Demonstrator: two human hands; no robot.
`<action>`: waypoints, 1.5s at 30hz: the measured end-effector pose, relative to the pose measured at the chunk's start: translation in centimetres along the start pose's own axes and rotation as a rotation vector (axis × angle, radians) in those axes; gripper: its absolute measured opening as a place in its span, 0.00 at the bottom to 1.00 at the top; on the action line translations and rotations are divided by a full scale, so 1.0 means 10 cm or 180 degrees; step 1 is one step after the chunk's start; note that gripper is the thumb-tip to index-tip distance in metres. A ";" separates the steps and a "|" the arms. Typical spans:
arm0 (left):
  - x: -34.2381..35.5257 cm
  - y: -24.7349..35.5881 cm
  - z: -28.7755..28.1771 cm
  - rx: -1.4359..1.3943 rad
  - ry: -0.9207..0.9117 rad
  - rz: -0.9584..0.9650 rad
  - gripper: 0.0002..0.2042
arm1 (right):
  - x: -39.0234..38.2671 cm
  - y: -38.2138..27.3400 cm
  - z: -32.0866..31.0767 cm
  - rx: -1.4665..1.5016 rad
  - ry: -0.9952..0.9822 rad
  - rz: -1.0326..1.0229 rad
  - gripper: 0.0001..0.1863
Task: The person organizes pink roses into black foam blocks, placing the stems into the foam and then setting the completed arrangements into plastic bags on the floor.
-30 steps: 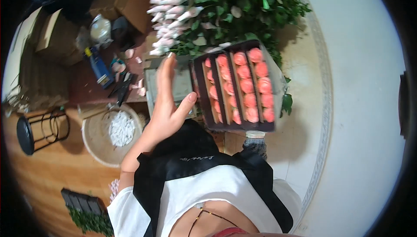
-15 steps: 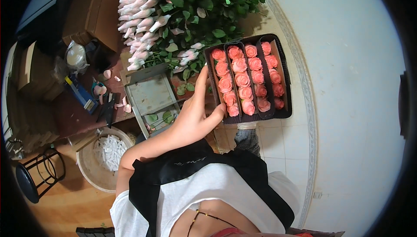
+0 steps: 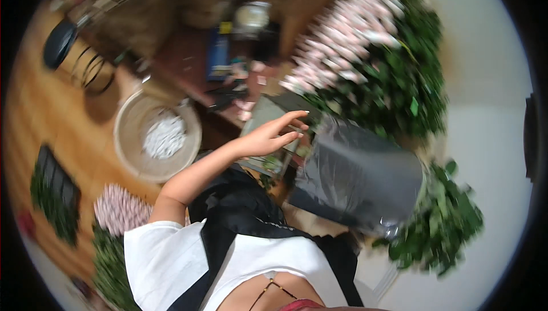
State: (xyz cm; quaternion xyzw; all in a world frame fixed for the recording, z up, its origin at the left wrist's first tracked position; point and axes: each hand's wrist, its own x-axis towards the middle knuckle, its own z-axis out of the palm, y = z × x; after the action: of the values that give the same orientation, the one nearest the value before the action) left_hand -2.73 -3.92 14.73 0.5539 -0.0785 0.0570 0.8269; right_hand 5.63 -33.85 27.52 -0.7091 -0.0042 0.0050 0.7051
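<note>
My left hand reaches out at the middle of the view, fingers stretched and apart, holding nothing. Just right of its fingertips is a bunch wrapped in dark grey film, lying on a slant. Green leafy stems stick out of its right end; its flower heads are not visible from here. My right hand does not show, and what supports the bunch is hidden. Beyond it lies a large pile of roses in pale pink net sleeves with dense green leaves.
A pale tub holding white pieces stands on the wooden floor at left. On the dark red table lie a blue tool and loose petals. A black stool and more bunches are at left.
The bunch has turned from its coral rose heads facing me to its grey wrapped side, leaves to the right. My left hand has come off it. The whole view has swung left and blurred.
</note>
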 end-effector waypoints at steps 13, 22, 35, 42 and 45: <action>-2.17 0.06 1.25 0.2966 0.2558 0.1081 0.59 | -0.41 0.89 1.48 -0.0345 -0.2869 0.0669 0.20; -3.89 -0.20 0.69 0.2681 0.3682 0.0637 0.57 | -2.25 1.10 3.19 -0.0322 -0.4056 0.0679 0.21; -6.13 0.77 -0.34 0.1189 0.6066 0.0225 0.54 | -5.60 1.46 6.23 -0.0465 -0.5545 0.0619 0.23; -7.16 1.14 -2.10 0.0938 0.6422 -0.0004 0.52 | -7.16 2.08 8.39 -0.0624 -0.5927 0.0704 0.24; -7.55 1.43 -3.01 0.0603 0.6485 0.0111 0.52 | -7.69 2.23 9.35 -0.0754 -0.5990 0.0645 0.24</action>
State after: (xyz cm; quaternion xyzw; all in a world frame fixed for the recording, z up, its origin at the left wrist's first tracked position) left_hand -77.37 28.78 1.94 0.3042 0.6584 0.5187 0.4526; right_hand -72.51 58.48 4.79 -0.4780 -0.5089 0.6341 0.3323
